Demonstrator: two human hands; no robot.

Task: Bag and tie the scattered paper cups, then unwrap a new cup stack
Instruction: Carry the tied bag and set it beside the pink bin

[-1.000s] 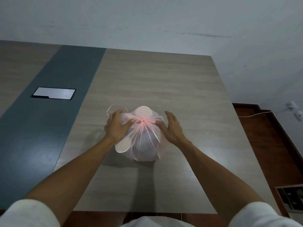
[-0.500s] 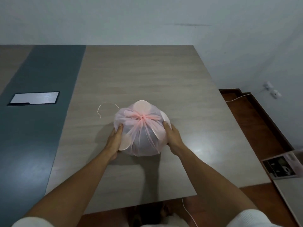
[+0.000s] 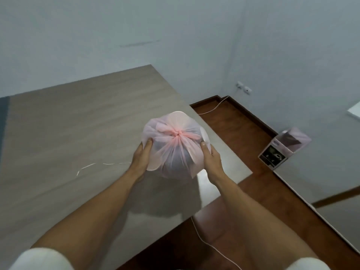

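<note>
- A person holds a tied pink plastic bag (image 3: pixel 173 151) between both hands, lifted above the near right corner of a wooden table (image 3: pixel 78 123), with its shadow on the tabletop below.
- The left hand (image 3: pixel 141 158) cups the bag's left side, thumb pressed into the film.
- The right hand (image 3: pixel 211 159) cups the right side the same way, thumb on top; both hands are clamped on the bag.
- The bag's neck is closed with a knot (image 3: pixel 177 132) on top, facing the camera.
- Round, pale cup rims push against the thin film from inside.
- The bundle looks light, soft and lumpy; the film seems slippery and easy to tear, and the paper cups would crush under a hard squeeze.
- A gentle two-sided cradle, or a pinch at the knot, looks the safest hold.
- A thin white strip (image 3: pixel 93 166) lies on the table to the left.
- A small printed box (image 3: pixel 282 151) sits on a surface to the right.
</note>
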